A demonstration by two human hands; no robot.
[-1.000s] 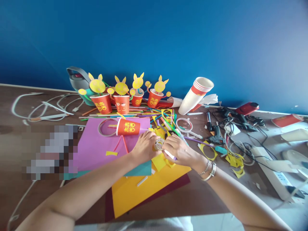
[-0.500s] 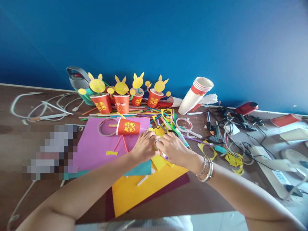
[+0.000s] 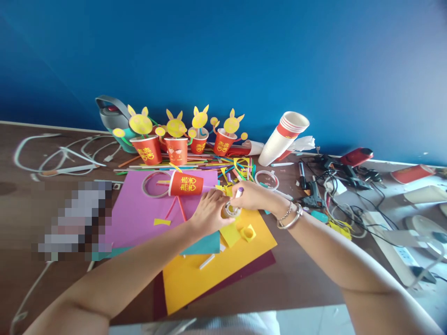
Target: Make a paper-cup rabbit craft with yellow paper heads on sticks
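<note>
My left hand point(image 3: 210, 211) is closed around the left side of a small tape roll point(image 3: 228, 209), pressed onto yellow paper point(image 3: 223, 270). My right hand point(image 3: 252, 196) grips a white marker with a purple end point(image 3: 239, 191), held upright; its tip is at the roll and cannot be made out clearly. A yellow offcut with a round hole point(image 3: 248, 233) lies below the right hand. Left of my hands, a red paper cup point(image 3: 186, 184) lies on its side on purple paper point(image 3: 132, 209), with two red straws point(image 3: 179, 208) sticking out below it.
Several red cups with yellow animal heads point(image 3: 148, 149) stand at the back beside a grey-green flask point(image 3: 113, 118). A stack of cups point(image 3: 283, 139) leans near the wall. Glue guns point(image 3: 313, 197) and cables crowd the right, near a power strip point(image 3: 391, 249). Straws point(image 3: 167, 166) lie behind.
My right hand has moved slightly right and up, and the marker now stands upright in it at the tape roll. The offcut with the hole has come into view. My left hand stays nearly still.
</note>
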